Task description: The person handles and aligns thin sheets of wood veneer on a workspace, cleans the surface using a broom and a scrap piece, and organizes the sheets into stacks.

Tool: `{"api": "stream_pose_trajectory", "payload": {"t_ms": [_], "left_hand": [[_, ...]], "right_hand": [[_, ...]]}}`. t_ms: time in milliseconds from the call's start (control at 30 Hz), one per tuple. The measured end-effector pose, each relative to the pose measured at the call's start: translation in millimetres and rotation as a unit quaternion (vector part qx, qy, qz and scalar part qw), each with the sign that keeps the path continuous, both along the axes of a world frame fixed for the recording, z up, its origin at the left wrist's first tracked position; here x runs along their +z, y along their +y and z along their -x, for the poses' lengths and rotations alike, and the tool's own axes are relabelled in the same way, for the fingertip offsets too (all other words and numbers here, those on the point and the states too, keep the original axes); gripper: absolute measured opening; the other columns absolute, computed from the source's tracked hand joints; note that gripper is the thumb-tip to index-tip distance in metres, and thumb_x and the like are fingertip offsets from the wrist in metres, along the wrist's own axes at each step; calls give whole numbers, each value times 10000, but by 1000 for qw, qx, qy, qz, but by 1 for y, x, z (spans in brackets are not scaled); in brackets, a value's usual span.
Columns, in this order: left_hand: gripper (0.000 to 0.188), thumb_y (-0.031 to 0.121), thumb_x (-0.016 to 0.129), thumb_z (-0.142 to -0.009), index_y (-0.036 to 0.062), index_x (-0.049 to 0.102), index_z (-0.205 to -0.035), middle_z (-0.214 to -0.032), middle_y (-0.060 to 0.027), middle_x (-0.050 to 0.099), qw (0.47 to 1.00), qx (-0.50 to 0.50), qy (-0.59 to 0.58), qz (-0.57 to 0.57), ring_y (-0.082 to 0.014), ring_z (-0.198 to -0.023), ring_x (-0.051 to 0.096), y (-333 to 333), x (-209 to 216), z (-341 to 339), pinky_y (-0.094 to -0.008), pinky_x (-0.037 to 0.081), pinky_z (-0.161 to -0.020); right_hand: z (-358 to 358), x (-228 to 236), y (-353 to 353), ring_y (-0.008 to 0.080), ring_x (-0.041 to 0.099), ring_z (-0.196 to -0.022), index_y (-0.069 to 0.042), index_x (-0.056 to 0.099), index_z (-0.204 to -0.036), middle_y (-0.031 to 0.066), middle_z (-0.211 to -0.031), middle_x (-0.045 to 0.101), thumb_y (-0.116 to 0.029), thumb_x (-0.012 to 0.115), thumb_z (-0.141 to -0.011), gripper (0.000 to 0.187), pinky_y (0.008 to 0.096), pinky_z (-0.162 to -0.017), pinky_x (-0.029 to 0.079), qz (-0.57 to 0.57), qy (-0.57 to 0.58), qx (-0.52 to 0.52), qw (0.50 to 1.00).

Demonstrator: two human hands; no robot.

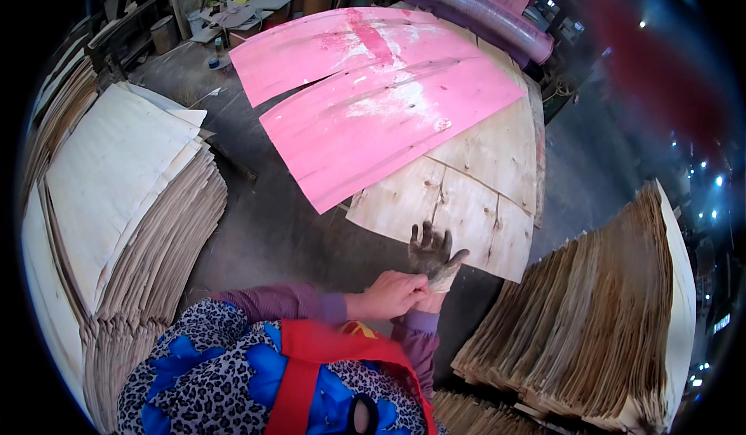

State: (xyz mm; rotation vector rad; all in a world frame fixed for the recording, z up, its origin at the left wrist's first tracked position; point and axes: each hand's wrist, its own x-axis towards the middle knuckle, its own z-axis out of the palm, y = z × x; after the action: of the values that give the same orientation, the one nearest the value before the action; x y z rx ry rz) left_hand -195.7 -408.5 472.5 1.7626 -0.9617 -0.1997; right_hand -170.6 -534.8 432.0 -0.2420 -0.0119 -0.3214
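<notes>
Nearest the lens is the person's own chest: a leopard-print and blue floral top (210, 357) crossed by a red apron strap (311, 357), with mauve sleeves running out to both wrists.

To the left rises a tall stack of thin pale veneer sheets (124, 202), its edges layered and wavy, the top sheets smooth and cream. A second, browner stack (598, 326) stands at lower right, its rough edges fanned toward the camera. Between them lies a wide plywood panel (466, 194), light wood with knots and curved seams, and on it two glossy pink sheets (381, 93), smeared white in places. Beyond, a roll of purple film (482, 8) lies across the far edge.

The right hand (434, 252) wears a dirty grey glove (430, 258); it is raised, fingers spread wide and upward, just over the panel's near edge. The bare left hand (398, 294) reaches across and pinches the glove's cuff at the wrist, fingers curled tight on it.
</notes>
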Motion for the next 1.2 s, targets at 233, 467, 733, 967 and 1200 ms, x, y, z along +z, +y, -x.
{"api": "stream_pose_trajectory", "payload": {"t_ms": [233, 467, 733, 967, 1200], "left_hand": [[112, 146, 551, -793, 36, 532, -788, -723, -126, 589, 999, -1, 25, 35, -291, -675, 592, -2, 15, 8, -353, 454, -571], [93, 112, 561, -794, 27, 539, -764, -689, -123, 571, 998, 25, 16, 51, -280, -621, 583, 5, 15, 12, -328, 445, -540], [171, 217, 633, -725, 60, 565, -732, -708, -102, 562, 984, 49, -131, -109, -283, -626, 580, 6, 14, -14, -356, 445, -543], [133, 228, 617, -697, 101, 609, -734, -754, -86, 575, 959, 35, -104, -259, -297, -720, 580, 1, -64, -43, -410, 455, -628], [118, 171, 569, -747, 56, 593, -755, -748, -140, 589, 957, 87, -42, -274, -302, -701, 584, 0, -96, -20, -415, 456, -636]], "right_hand": [[-4, 62, 20, 218, 465, -897, 52, 334, -1268, 71, -786, 513, -815, 368, -624, 1081, 371, -869, 319, 145, -32, 50, 988], [-6, 58, 31, 120, 484, -683, 1, 425, -1208, 13, -749, 552, -672, 443, -730, 826, 268, -665, 374, 149, 47, 90, 984], [0, -58, -8, 224, 524, -1023, -74, 607, -1004, 127, -1061, 581, -320, 554, -797, 325, 307, -828, 393, 851, 272, 29, 448], [15, -181, 23, 274, 437, -1141, -110, 560, -1124, 166, -1203, 495, -288, 506, -799, 374, 386, -943, 328, 953, 125, 148, 231], [44, -127, 34, 265, 513, -1011, -127, 580, -1053, 133, -1100, 553, -263, 488, -800, 301, 346, -892, 365, 917, 147, 203, 311]]}}
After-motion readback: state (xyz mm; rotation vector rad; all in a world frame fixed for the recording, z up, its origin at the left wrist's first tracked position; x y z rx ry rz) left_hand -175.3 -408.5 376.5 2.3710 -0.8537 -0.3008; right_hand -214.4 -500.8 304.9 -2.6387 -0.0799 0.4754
